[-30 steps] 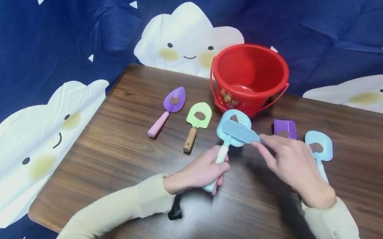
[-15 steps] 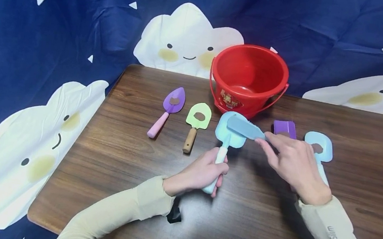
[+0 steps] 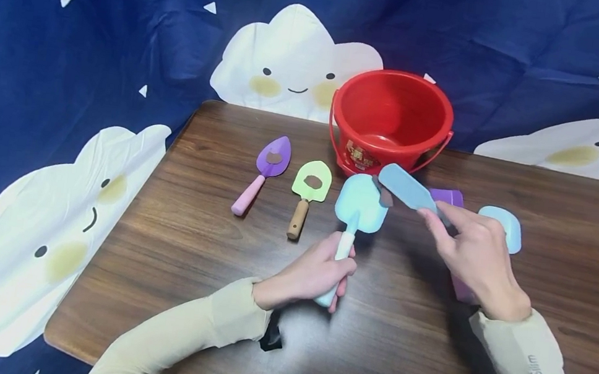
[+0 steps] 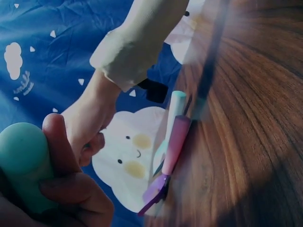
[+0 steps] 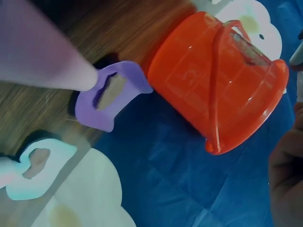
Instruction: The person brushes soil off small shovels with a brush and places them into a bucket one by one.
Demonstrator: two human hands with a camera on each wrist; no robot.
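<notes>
My left hand (image 3: 317,270) grips the white handle of a light blue toy shovel (image 3: 358,200), blade pointing away. The end of that handle also shows in the left wrist view, with the left fingers (image 4: 78,191) curled round it. My right hand (image 3: 478,259) pinches a flat blue brush (image 3: 407,186) between thumb and fingers, angled just off the blade's right edge. A dark brown patch (image 3: 386,197) lies at that edge, under the brush tip. Most of the brush is out of the right wrist view.
A red bucket (image 3: 364,136) stands behind the shovel. A purple trowel (image 3: 274,157) and a green trowel (image 3: 312,179), each with a brown patch, lie left. A purple shovel (image 5: 106,118) and another light blue shovel (image 5: 35,189) lie right.
The brush has swept across the blade to the right and lifted off it. The brown patch has shifted from the blade's upper part to its right edge. My left hand stays nearly still.
</notes>
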